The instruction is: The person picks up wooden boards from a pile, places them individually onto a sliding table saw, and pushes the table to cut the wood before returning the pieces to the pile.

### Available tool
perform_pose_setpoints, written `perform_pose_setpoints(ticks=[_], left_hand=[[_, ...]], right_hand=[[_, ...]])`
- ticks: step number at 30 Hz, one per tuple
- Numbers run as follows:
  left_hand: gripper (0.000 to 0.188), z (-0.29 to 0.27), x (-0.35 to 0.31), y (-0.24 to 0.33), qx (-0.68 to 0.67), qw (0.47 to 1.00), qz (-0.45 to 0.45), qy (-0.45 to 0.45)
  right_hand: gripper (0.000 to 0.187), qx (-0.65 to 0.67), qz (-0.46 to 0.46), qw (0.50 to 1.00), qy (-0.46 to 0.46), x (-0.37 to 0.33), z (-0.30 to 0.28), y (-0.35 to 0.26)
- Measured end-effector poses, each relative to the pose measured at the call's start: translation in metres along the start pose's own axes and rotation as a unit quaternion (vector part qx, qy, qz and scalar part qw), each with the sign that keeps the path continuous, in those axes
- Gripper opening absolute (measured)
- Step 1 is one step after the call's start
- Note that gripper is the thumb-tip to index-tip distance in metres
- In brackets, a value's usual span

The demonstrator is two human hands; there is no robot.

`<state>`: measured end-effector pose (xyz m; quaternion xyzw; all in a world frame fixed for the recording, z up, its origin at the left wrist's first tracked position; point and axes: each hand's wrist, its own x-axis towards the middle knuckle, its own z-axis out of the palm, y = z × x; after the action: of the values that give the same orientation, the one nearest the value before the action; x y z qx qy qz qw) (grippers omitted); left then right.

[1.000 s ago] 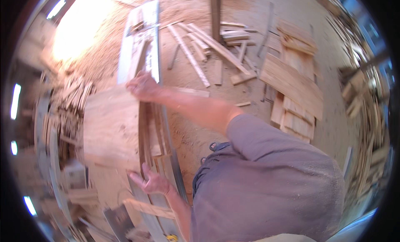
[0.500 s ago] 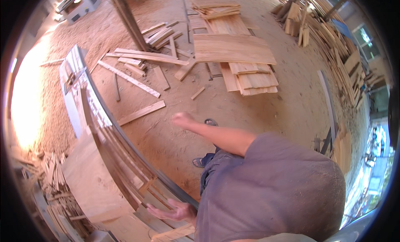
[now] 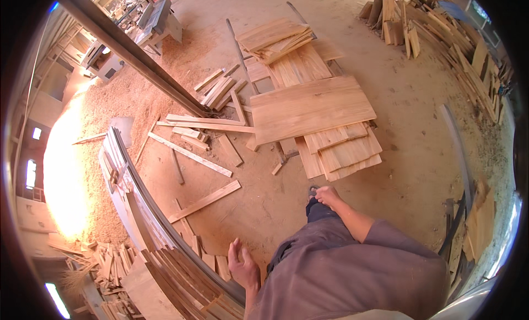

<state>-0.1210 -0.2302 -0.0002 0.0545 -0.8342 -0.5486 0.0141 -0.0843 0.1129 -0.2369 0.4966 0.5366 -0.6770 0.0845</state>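
Observation:
My left hand (image 3: pixel 244 266) is raised beside the long dark edge of a bench (image 3: pixel 182 245), its fingers apart and nothing in them. Further forward, my right hand (image 3: pixel 329 198) hangs in front of my body, curled into a loose fist, with no object showing in it. Narrow wooden strips (image 3: pixel 175 273) lie along the bench, closest to my left hand. Ahead of my right hand lies a low stack of wooden panels (image 3: pixel 337 152), topped by one wide board (image 3: pixel 314 109) set crosswise. Neither hand touches the wood.
Loose offcuts (image 3: pixel 190 153) lie scattered on the dirt floor at the left, near a slanting post (image 3: pixel 135 53). Sawdust heaps (image 3: pixel 118 105) spread behind the bench. More planks (image 3: pixel 463 66) lean at the far right, and a long metal bar (image 3: pixel 458 149) lies nearer.
The view has shifted, and the panel stack now looks closer. My right arm, stretched to the left before, has come down in front of me. My left hand has lifted away from the strips.

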Motion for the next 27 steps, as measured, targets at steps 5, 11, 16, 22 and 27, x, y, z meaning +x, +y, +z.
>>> perform_pose_setpoints(ticks=[5, 11, 16, 22, 27], left_hand=[[0.034, 0.091, 0.053, 0.05, 0.044, 0.983, 0.043, -0.174], [0.043, 0.165, 0.144, 0.073, 0.145, 0.926, 0.071, -0.341], [0.042, 0.256, 0.273, 0.066, 0.004, 0.929, 0.003, -0.371], [0.048, 0.421, 0.506, 0.101, -0.09, 0.912, -0.058, -0.395], [0.045, 0.579, 0.668, 0.1, -0.21, 0.884, -0.183, -0.377]], right_hand=[[0.023, 0.003, -0.087, 0.996, 0.013, 0.044, -0.024, -0.056], [0.03, 0.17, -0.068, 0.983, 0.031, 0.077, -0.077, -0.074], [0.025, 0.211, -0.013, 0.969, 0.127, 0.079, -0.093, -0.079], [0.003, 0.286, -0.024, 0.93, 0.229, 0.071, -0.084, -0.04], [0.003, 0.381, 0.08, 0.857, 0.337, 0.011, 0.015, -0.085]])
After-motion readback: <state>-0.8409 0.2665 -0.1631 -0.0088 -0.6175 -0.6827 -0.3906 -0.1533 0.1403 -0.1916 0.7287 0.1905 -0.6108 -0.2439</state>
